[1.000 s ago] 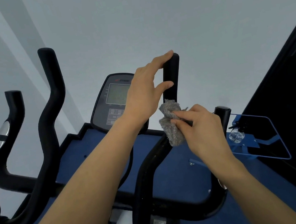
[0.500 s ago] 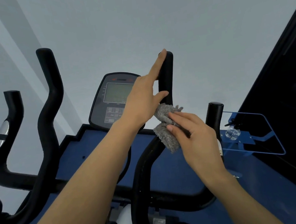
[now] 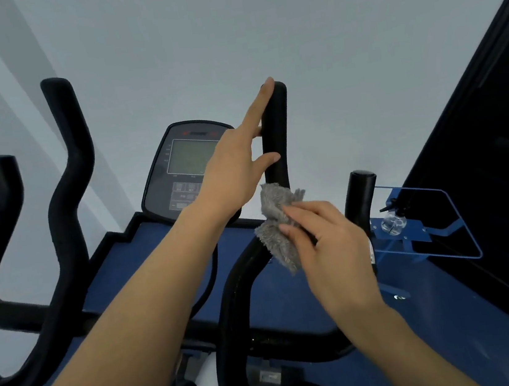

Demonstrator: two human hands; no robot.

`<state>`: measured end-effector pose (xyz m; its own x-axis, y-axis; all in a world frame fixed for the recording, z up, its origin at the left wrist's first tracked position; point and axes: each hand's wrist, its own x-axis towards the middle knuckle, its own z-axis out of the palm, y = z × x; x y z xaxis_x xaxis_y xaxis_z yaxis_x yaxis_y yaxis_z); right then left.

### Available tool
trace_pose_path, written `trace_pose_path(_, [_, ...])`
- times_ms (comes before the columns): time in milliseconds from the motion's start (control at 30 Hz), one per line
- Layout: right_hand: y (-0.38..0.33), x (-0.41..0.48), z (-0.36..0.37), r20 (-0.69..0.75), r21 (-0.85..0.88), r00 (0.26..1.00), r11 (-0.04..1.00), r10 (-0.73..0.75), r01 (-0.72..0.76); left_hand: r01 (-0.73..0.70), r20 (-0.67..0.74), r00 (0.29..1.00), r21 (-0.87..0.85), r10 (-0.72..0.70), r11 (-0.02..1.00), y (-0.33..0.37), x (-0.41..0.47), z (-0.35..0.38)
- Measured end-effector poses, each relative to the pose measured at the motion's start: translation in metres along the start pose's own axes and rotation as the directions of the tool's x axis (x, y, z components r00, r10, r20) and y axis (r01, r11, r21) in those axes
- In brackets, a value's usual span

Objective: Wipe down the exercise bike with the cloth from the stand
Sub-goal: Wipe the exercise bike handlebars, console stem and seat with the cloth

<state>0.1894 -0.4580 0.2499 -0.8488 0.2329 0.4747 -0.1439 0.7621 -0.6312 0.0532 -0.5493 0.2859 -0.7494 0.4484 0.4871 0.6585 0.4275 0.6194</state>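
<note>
Grey fleecy cloth (image 3: 275, 225) is pinched in the grip of the right hand (image 3: 328, 248) and pressed against the handlebar post (image 3: 276, 131) at its bend, presumably for rubbing. At eleven o'clock from it, the left hand (image 3: 234, 169) is laid with fingers straight along the post, likely so it is steadied.

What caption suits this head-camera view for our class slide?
Right hand holds a fluffy grey cloth against the black foam handlebar; open left hand touches its top.

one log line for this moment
stage: wiping | right hand: holds fluffy grey cloth on black padded handlebar | left hand: open, touching its top
</note>
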Motion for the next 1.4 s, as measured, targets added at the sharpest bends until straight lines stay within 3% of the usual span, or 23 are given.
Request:
trace_pose_path(233, [-0.003,-0.014,0.016,-0.016,-0.070,1.000,0.997,-0.022,0.021,0.020,-0.020,1.000,0.020,-0.020,1.000,-0.003,0.002,0.001])
trace_pose_path(367, [-0.004,-0.011,0.007,0.087,0.086,0.996,0.996,0.032,-0.039,0.008,0.020,1.000,0.066,-0.009,0.998,0.003,0.000,-0.001])
trace_pose_path(433, [-0.005,-0.010,0.002,0.095,0.059,0.995,0.998,0.010,-0.015,0.024,0.059,0.998,0.092,-0.029,0.995,0.005,-0.009,-0.006])
trace_pose_path(800, [-0.012,0.000,0.002,-0.007,0.018,0.999,0.999,-0.033,0.033,0.166,0.130,0.964,0.394,-0.234,0.904,-0.026,-0.171,-0.044])
trace_pose_path(900, [-0.012,0.000,0.009,0.015,-0.044,0.998,0.997,-0.056,0.057,0.110,0.100,0.977,0.525,-0.190,0.844,-0.033,-0.192,-0.042])
trace_pose_path(1067, [-0.013,-0.020,0.022,0.015,0.058,0.999,0.997,-0.044,0.043,0.129,0.047,0.983,0.504,-0.176,0.854,-0.034,-0.192,-0.039])
trace_pose_path(1167, [-0.012,-0.023,0.019,0.029,-0.046,0.992,0.991,-0.122,0.123,0.098,0.070,0.984,0.544,-0.162,0.833,-0.033,-0.191,-0.039])
trace_pose_path(1333, [-0.011,-0.004,0.011,0.010,-0.004,0.994,0.994,-0.112,0.112,0.086,0.077,0.984,0.570,-0.158,0.817,-0.030,-0.197,-0.038])
trace_pose_path(1400, [-0.012,-0.009,0.019,-0.003,-0.106,0.992,0.987,-0.123,0.122,0.101,0.063,0.984,0.559,-0.164,0.823,-0.030,-0.196,-0.037])
